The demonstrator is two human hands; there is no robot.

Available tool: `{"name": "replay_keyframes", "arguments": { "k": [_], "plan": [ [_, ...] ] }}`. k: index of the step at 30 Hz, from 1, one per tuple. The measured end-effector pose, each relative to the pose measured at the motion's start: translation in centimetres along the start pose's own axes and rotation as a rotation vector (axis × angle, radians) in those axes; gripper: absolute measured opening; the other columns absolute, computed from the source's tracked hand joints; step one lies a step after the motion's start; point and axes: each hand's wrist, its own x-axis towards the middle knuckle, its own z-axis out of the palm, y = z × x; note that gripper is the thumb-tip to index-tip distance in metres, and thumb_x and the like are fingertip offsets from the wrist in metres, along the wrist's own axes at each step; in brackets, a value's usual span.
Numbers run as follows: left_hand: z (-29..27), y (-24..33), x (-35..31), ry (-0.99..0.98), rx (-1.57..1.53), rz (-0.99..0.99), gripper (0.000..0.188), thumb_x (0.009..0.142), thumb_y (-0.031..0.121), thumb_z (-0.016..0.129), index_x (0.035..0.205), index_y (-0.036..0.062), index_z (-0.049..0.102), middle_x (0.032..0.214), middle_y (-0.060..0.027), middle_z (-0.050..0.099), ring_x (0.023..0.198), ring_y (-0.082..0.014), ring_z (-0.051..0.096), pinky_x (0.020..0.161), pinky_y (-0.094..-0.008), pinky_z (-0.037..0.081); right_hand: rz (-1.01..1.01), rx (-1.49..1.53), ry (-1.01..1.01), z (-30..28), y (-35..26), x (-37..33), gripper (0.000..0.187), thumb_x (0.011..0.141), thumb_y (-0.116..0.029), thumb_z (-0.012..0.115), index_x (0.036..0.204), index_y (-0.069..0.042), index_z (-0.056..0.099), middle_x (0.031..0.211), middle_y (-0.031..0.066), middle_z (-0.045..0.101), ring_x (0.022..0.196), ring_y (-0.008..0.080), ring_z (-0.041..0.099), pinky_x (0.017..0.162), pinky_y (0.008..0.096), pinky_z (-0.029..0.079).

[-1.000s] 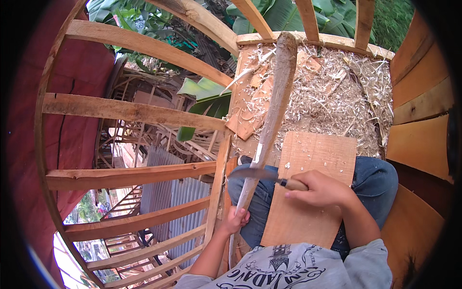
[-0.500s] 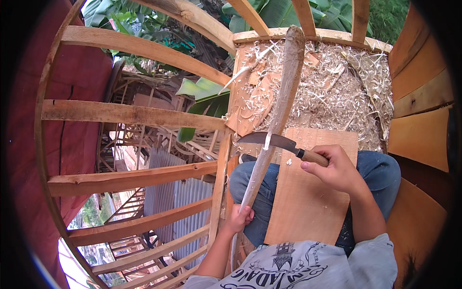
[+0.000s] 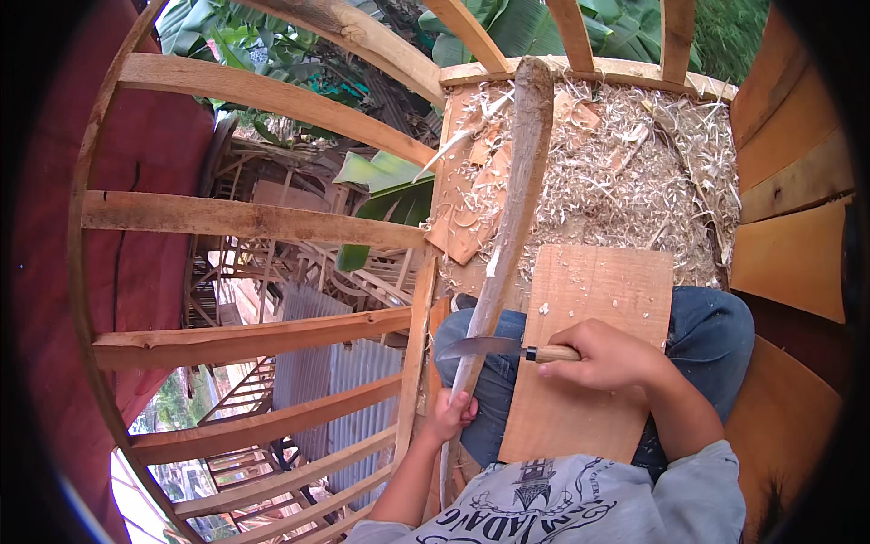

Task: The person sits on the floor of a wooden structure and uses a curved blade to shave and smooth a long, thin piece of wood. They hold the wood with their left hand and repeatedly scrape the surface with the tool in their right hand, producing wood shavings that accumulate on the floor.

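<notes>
My left hand (image 3: 453, 414) is closed round the thin, pale lower end of a long wooden stick (image 3: 518, 199). The stick slants up and away from me, its thicker, bark-brown end pointing far ahead over the shavings. My right hand (image 3: 607, 355) grips the wooden handle of a curved knife (image 3: 485, 346). Its dark blade lies across the stick a short way above my left hand. A small white shaved spot shows midway along the stick. Across my lap rests a flat wooden board (image 3: 589, 408) with a few small chips on it.
Curly wood shavings (image 3: 634, 172) cover the floor ahead. Wooden railing slats (image 3: 254, 218) run along the left and far sides, and a plank wall (image 3: 788, 258) stands on the right. Beyond the railing are corrugated metal sheets (image 3: 349, 390) and banana leaves (image 3: 390, 177).
My right hand has drawn the knife down along the stick, toward my left hand. The stick's far end has swung slightly left; my left hand keeps its hold.
</notes>
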Motion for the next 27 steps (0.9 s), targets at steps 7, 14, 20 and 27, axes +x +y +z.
{"name": "replay_keyframes", "arguments": {
  "k": [7, 14, 20, 27],
  "plan": [
    [0.7, 0.5, 0.3, 0.014, 0.025, 0.011, 0.063, 0.086, 0.062, 0.052, 0.065, 0.0023, 0.052, 0.053, 0.0033, 0.036, 0.046, -0.0068, 0.035, 0.043, -0.0222, 0.027, -0.014, 0.031, -0.010, -0.9, 0.4, -0.5, 0.025, 0.086, -0.023, 0.064, 0.081, 0.001, 0.065, 0.060, -0.0042, 0.049, 0.057, 0.0025, 0.042, 0.049, 0.0234, 0.034],
    [0.8, 0.3, 0.0, 0.038, 0.049, -0.004, 0.062, 0.086, 0.061, 0.052, 0.066, 0.0021, 0.052, 0.053, 0.0031, 0.036, 0.047, -0.0069, 0.035, 0.043, -0.0221, 0.026, 0.053, 0.205, 0.167, -2.4, -0.9, -0.5, 0.031, 0.086, -0.028, 0.063, 0.081, 0.003, 0.064, 0.059, -0.0030, 0.048, 0.058, 0.0047, 0.043, 0.049, 0.0277, 0.035],
    [0.1, -0.2, -0.1, 0.017, 0.009, 0.022, 0.059, 0.089, 0.057, 0.051, 0.065, 0.0029, 0.052, 0.053, 0.0019, 0.039, 0.047, -0.0073, 0.037, 0.043, -0.0225, 0.028, 0.122, 0.282, 0.233, -2.0, -0.6, -0.2, 0.033, 0.086, -0.031, 0.063, 0.079, 0.001, 0.062, 0.058, -0.0009, 0.051, 0.054, 0.0072, 0.045, 0.049, 0.0273, 0.036],
    [0.0, -0.1, -0.1, -0.001, -0.004, 0.014, 0.060, 0.088, 0.057, 0.052, 0.065, 0.0021, 0.053, 0.054, 0.0001, 0.042, 0.047, -0.0079, 0.038, 0.044, -0.0226, 0.029, 0.019, -0.015, -0.038, -2.0, 0.1, -1.1, 0.036, 0.088, -0.032, 0.062, 0.077, 0.002, 0.060, 0.060, 0.0020, 0.053, 0.059, 0.0140, 0.052, 0.055, 0.0328, 0.042]
  ]
}}
